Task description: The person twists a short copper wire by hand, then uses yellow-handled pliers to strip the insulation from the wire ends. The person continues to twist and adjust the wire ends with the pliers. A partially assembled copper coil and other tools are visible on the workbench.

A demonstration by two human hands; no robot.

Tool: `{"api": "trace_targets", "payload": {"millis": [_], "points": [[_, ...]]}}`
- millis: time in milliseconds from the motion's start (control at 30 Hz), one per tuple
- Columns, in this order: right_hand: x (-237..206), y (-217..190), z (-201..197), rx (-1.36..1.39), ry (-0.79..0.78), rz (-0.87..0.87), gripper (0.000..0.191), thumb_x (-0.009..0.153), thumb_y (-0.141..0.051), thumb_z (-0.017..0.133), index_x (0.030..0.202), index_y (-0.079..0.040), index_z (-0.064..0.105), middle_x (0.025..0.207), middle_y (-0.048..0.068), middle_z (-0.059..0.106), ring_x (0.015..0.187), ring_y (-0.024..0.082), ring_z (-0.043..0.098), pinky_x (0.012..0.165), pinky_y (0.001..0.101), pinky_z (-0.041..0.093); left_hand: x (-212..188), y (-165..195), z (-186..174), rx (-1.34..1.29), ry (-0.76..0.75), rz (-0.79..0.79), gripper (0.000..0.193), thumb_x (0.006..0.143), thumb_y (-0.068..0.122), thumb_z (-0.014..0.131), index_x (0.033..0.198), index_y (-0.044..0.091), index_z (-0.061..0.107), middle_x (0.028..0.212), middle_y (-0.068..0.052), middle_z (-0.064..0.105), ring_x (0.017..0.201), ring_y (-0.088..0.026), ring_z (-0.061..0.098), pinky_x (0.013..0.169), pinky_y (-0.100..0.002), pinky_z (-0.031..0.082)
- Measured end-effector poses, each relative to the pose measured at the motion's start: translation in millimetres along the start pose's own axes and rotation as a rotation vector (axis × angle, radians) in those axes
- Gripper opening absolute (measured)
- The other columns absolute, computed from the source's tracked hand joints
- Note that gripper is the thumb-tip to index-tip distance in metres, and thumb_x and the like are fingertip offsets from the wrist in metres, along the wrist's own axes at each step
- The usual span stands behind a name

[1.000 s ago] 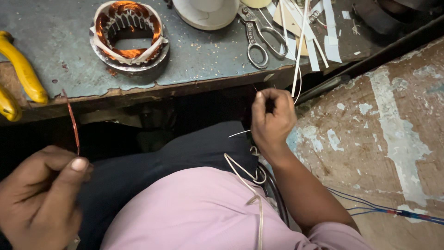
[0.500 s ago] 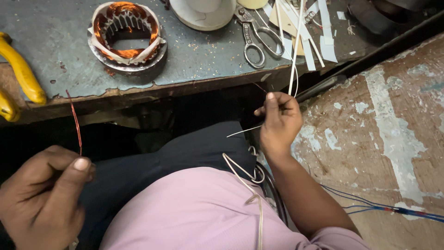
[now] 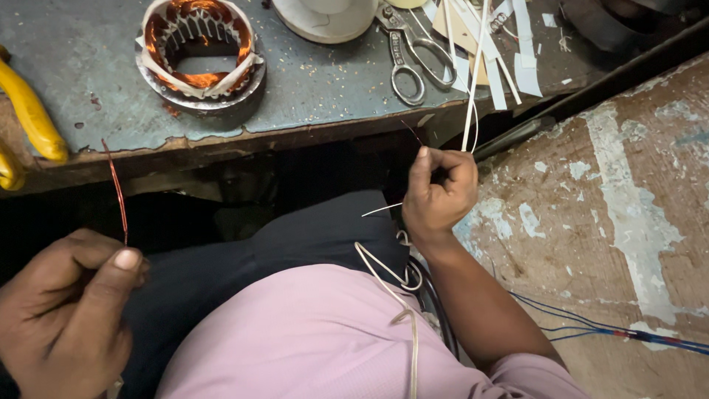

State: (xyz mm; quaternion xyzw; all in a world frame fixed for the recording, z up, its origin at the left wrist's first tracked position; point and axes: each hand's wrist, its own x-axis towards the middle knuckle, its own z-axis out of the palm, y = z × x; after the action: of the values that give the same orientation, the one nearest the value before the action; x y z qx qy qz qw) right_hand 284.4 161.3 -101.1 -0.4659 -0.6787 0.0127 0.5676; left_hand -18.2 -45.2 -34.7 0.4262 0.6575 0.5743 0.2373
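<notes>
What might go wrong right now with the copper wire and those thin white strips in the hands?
The copper wire is pinched only at the left hand, with a long free end sticking up; it may kink or poke.

The right hand grips thin white strips that run up over the bench edge beside the scissors; a pull might snag or drag them off.

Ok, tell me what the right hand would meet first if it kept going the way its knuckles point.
Probably the bench edge, just beyond the right hand, then the scissors on top; depth is unclear.
</notes>
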Motion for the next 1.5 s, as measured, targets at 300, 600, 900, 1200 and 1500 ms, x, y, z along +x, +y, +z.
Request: {"api": "trace_targets", "payload": {"millis": [300,600,900,1200,1500], "points": [[-4,3,11,0.056,-0.083,-0.047,0.013,0.099,-0.009,0.075,0.094,0.000,0.066,0.091,0.010,0.066,0.080,0.017,0.064,0.072,0.0287,0.053,2,0,0,-0.015,0.003,0.009,0.013,0.101,-0.009,0.060,0.088,-0.005,0.061,0.080,-0.015,0.066,0.068,-0.013,0.063,0.072,-0.026,0.052],[14,1,43,0.364,-0.162,0.405,0.017,0.099,-0.015,0.074,0.097,0.000,0.067,0.086,0.005,0.067,0.070,0.009,0.062,0.065,0.0260,0.055,0,-1,-1,-0.092,-0.003,0.021,0.016,0.104,-0.009,0.060,0.088,-0.006,0.061,0.082,-0.014,0.066,0.071,-0.012,0.062,0.071,-0.022,0.050],[14,19,38,0.942,-0.210,0.832,0.014,0.095,-0.010,0.075,0.100,0.000,0.067,0.082,0.005,0.066,0.071,0.013,0.062,0.067,0.0305,0.057,2,-1,-3,-0.064,-0.037,0.061,0.018,0.106,-0.006,0.061,0.088,-0.005,0.061,0.082,-0.012,0.066,0.072,-0.012,0.062,0.072,-0.022,0.050],[18,30,44,1.102,-0.257,1.030,0.017,0.094,-0.016,0.078,0.092,-0.006,0.065,0.077,0.004,0.064,0.070,0.014,0.060,0.068,0.0332,0.055,4,1,-2,-0.018,-0.013,0.023,0.012,0.101,-0.006,0.062,0.090,-0.004,0.061,0.082,-0.012,0.065,0.068,-0.013,0.062,0.067,-0.023,0.050],[17,35,41,1.150,-0.270,1.083,0.017,0.093,-0.017,0.078,0.097,-0.007,0.065,0.084,0.003,0.065,0.077,0.015,0.061,0.074,0.0345,0.054,3,1,0,-0.051,-0.021,0.038,0.012,0.103,-0.004,0.063,0.092,-0.004,0.062,0.082,-0.011,0.066,0.069,-0.012,0.062,0.068,-0.022,0.050]]}}
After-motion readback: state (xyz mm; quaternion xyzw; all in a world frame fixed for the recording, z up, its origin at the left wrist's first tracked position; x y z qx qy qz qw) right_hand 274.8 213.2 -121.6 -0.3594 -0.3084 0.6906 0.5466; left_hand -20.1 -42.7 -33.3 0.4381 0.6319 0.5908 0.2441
